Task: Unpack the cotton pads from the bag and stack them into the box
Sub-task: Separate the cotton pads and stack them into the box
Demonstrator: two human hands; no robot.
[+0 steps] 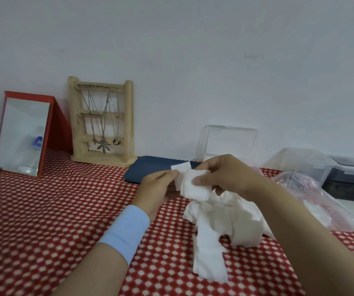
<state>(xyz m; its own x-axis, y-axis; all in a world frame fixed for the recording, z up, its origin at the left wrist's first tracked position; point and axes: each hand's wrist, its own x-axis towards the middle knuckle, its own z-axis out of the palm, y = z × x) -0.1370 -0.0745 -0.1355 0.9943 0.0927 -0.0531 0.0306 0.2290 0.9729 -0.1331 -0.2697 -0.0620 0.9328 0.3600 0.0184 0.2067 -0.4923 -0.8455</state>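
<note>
My left hand [158,184] pinches a small white cotton pad [179,168] above the table. Close beside it, my right hand [225,174] grips a thicker square stack of cotton pads [195,186], thumb on its front face. Below both hands a loose heap of white cotton pads [218,227] lies on the red dotted tablecloth [54,210]. The clear plastic bag [312,199] lies crumpled to the right, partly behind my right forearm. A clear box with its lid raised [229,144] stands at the back against the wall, its lower part hidden by my right hand.
A dark blue tray [150,168] lies behind my hands. A wooden jewellery rack [102,122] with necklaces and a red-framed mirror [24,133] stand at the back left. Clear and dark plastic containers [342,169] sit at the far right.
</note>
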